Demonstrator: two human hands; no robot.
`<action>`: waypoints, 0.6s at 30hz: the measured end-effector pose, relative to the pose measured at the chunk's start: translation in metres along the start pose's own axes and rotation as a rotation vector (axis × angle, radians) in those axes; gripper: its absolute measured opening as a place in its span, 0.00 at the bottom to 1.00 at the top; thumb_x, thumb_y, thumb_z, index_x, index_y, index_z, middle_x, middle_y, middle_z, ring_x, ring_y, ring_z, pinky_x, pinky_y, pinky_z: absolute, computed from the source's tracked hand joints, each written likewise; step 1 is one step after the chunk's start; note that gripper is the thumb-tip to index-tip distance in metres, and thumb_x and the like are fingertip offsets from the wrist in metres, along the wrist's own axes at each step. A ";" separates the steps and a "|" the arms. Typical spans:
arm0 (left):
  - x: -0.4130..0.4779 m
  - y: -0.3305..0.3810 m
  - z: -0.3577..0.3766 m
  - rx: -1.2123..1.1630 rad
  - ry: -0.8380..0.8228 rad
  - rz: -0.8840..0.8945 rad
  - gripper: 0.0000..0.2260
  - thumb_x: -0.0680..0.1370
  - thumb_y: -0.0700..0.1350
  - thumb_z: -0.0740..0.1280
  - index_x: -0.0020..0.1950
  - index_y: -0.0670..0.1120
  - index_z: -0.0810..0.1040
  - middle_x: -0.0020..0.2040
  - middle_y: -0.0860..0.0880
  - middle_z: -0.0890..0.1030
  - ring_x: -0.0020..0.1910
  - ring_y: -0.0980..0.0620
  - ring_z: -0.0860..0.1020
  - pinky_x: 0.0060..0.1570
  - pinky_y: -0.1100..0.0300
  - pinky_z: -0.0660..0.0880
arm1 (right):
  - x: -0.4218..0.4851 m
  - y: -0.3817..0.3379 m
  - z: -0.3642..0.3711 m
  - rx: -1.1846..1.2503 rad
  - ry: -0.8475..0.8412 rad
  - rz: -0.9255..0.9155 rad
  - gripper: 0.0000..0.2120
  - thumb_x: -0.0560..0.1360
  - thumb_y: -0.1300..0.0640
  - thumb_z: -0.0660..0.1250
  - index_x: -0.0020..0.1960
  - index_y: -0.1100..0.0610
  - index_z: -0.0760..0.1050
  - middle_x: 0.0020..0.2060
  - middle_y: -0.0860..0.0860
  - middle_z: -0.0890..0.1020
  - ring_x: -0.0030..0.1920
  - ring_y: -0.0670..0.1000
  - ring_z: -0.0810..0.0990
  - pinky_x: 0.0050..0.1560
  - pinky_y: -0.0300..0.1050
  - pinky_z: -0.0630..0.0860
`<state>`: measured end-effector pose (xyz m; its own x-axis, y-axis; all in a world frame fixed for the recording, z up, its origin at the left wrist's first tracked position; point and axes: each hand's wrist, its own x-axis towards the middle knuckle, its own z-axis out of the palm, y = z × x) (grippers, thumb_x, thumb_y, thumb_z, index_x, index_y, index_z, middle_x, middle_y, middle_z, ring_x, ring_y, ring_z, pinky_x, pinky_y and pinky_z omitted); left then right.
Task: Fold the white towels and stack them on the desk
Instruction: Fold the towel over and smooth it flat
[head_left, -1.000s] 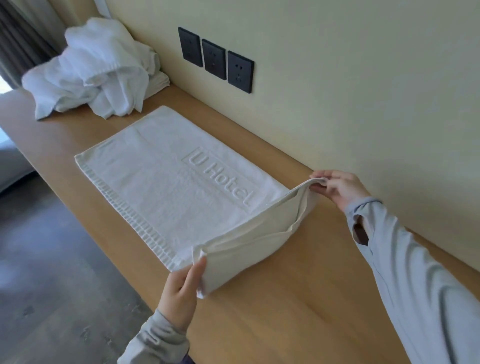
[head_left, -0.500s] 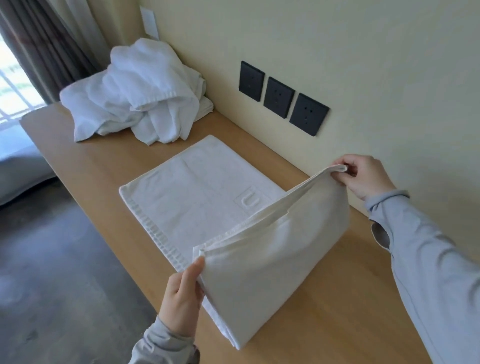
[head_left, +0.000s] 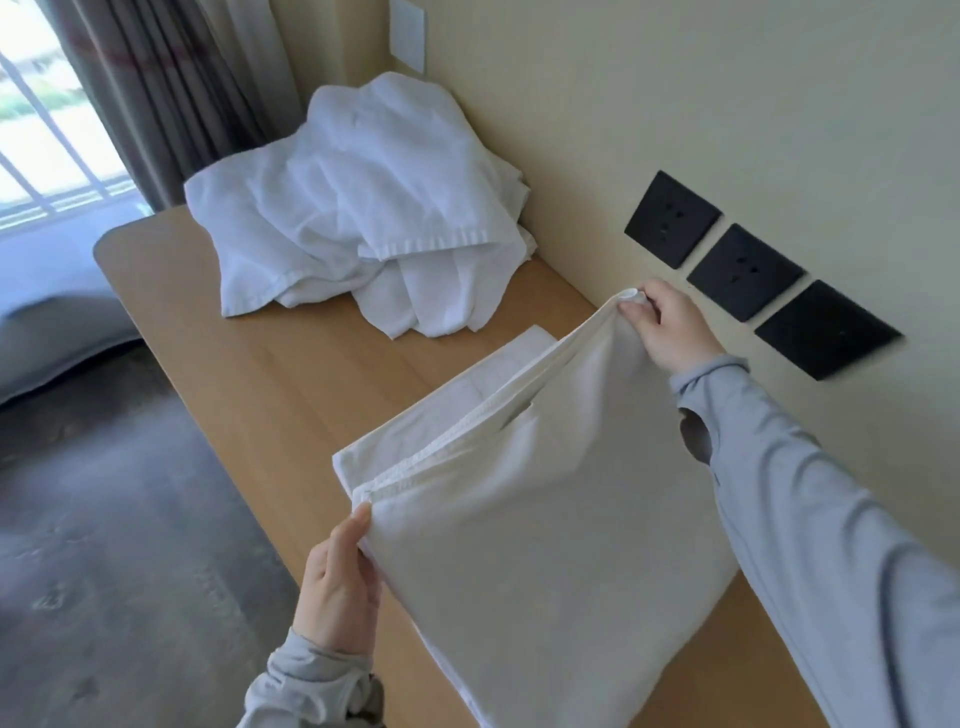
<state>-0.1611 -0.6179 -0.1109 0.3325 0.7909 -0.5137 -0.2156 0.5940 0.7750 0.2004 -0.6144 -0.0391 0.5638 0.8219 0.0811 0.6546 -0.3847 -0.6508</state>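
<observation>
A white towel (head_left: 545, 519) lies on the wooden desk (head_left: 291, 384), its near half lifted and carried over toward the far end. My left hand (head_left: 337, 587) pinches the lifted corner at the desk's front edge. My right hand (head_left: 667, 325) pinches the other lifted corner close to the wall. The lifted half hides most of the flat half; only a strip (head_left: 467, 405) of that flat half shows beyond the raised hem. A heap of unfolded white towels (head_left: 363, 218) sits at the far end of the desk.
Three black wall sockets (head_left: 743, 270) sit on the wall just right of my right hand. A curtain (head_left: 156, 88) and a window (head_left: 36, 130) are at the far left. The grey floor (head_left: 104, 519) lies to the left of the desk.
Both hands have carried the towel's near edge up and further over the flat half, hiding the embossed lettering. The view has turned toward the heap.
</observation>
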 end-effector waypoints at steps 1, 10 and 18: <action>0.014 0.001 -0.006 0.003 0.016 -0.006 0.18 0.67 0.56 0.67 0.38 0.40 0.76 0.46 0.44 0.76 0.44 0.45 0.73 0.44 0.56 0.71 | 0.011 -0.001 0.015 0.005 -0.012 0.009 0.04 0.78 0.59 0.61 0.45 0.58 0.72 0.37 0.49 0.75 0.38 0.46 0.71 0.34 0.31 0.64; 0.111 -0.016 -0.039 0.171 0.304 -0.078 0.13 0.77 0.53 0.65 0.42 0.43 0.72 0.35 0.45 0.66 0.35 0.49 0.65 0.36 0.56 0.65 | 0.070 0.026 0.132 -0.146 -0.158 0.168 0.11 0.78 0.60 0.62 0.58 0.63 0.74 0.52 0.61 0.80 0.54 0.60 0.76 0.45 0.40 0.64; 0.122 0.003 -0.024 0.911 0.158 0.370 0.14 0.67 0.42 0.77 0.49 0.50 0.78 0.50 0.49 0.71 0.49 0.52 0.72 0.45 0.71 0.64 | 0.075 0.042 0.144 -0.084 -0.213 0.130 0.10 0.78 0.61 0.61 0.60 0.59 0.70 0.54 0.53 0.77 0.54 0.52 0.75 0.48 0.38 0.64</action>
<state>-0.1429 -0.5165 -0.1803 0.2467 0.9533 -0.1744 0.5279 0.0188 0.8491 0.1981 -0.5087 -0.1691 0.5326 0.8300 -0.1655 0.6285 -0.5188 -0.5795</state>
